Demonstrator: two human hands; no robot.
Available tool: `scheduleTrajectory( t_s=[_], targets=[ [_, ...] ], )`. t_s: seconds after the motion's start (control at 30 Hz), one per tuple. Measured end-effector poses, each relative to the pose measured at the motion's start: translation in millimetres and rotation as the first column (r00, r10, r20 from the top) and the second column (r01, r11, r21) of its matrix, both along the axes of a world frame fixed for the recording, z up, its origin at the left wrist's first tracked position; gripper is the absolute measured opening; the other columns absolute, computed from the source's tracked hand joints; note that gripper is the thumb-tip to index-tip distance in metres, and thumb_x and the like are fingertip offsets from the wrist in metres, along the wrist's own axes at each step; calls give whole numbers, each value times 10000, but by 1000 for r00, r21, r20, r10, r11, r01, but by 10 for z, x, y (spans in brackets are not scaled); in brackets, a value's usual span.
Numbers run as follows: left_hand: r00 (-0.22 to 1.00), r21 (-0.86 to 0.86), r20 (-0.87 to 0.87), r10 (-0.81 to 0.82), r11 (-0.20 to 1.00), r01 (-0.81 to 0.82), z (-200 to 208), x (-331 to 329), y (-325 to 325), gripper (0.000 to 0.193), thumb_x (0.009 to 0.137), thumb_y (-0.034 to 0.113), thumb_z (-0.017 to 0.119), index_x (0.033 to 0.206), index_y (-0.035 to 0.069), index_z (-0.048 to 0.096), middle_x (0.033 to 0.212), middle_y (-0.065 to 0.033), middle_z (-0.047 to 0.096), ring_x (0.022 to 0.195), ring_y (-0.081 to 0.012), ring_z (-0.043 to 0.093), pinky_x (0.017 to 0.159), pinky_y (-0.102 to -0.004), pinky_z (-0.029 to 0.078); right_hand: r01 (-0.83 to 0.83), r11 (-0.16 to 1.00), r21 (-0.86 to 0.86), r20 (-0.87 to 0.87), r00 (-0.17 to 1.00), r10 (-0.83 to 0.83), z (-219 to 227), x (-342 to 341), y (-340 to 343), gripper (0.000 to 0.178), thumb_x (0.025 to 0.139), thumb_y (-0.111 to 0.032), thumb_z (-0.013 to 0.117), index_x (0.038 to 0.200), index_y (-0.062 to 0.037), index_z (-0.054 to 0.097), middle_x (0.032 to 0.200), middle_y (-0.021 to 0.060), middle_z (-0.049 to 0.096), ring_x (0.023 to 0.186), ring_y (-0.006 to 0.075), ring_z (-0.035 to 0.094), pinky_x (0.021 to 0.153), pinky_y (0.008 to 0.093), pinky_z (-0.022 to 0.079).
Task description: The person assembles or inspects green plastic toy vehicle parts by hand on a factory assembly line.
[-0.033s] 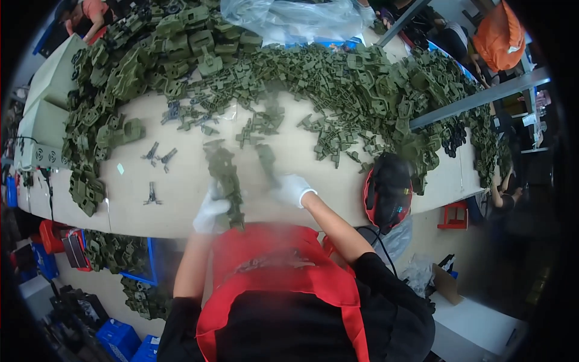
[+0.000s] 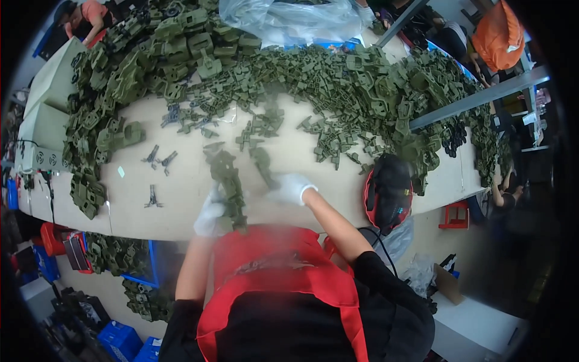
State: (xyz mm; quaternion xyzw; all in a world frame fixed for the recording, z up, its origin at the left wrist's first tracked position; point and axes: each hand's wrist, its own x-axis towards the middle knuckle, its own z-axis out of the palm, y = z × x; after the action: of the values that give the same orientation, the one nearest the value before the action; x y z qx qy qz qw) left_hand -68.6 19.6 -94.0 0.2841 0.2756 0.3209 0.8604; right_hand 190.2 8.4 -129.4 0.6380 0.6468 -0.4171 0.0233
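Note:
My left hand (image 2: 209, 213), in a white glove, is closed around a long olive-green plastic part (image 2: 228, 184) that stands out away from me over the table's near edge. My gloved right hand (image 2: 294, 189) grips a smaller, curved green plastic piece (image 2: 262, 163) by its near end, just right of the long part. A narrow gap separates the two pieces near their far ends. Haze blurs the middle of the picture, so their details and my fingertips are hard to make out. Several small dark-grey pieces with legs (image 2: 152, 196) lie to the left of my left hand.
Heaps of green plastic parts (image 2: 338, 84) curve around the table's far side. Clear plastic sheeting (image 2: 295, 21) lies behind them. A black-and-red rounded object (image 2: 389, 193) sits at the right edge, below a metal bar (image 2: 482, 99). Pale boxes (image 2: 45, 133) stand left. Other people work farther off.
The small curved piece in my right hand has shifted slightly left toward the long part. My left hand keeps its hold with barely any movement.

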Motion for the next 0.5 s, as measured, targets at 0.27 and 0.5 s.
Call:
scheduleTrajectory(
  t_s=[0.27, 0.5],
  targets=[
    [964, -330, -163, 211, 909, -254, 94, 334, -50, 520, 865, 456, 642, 1163, 38, 554, 1061, -165, 625, 935, -267, 635, 705, -365, 543, -407, 840, 359, 707, 706, 40, -558, 1204, 1185, 205, 822, -165, 587, 1011, -120, 651, 1052, 125, 627, 1059, 313, 572, 908, 480, 443],
    [911, -187, -320, 261, 925, -331, 274, 396, 55, 399, 808, 74, 675, 1187, 72, 553, 998, -76, 642, 801, -222, 661, 642, -352, 565, 71, 895, 441, 178, 970, -165, 250, 706, 904, 262, 844, -306, 662, 924, -60, 622, 949, 124, 697, 896, 319, 659, 752, 425, 511]
  ],
)
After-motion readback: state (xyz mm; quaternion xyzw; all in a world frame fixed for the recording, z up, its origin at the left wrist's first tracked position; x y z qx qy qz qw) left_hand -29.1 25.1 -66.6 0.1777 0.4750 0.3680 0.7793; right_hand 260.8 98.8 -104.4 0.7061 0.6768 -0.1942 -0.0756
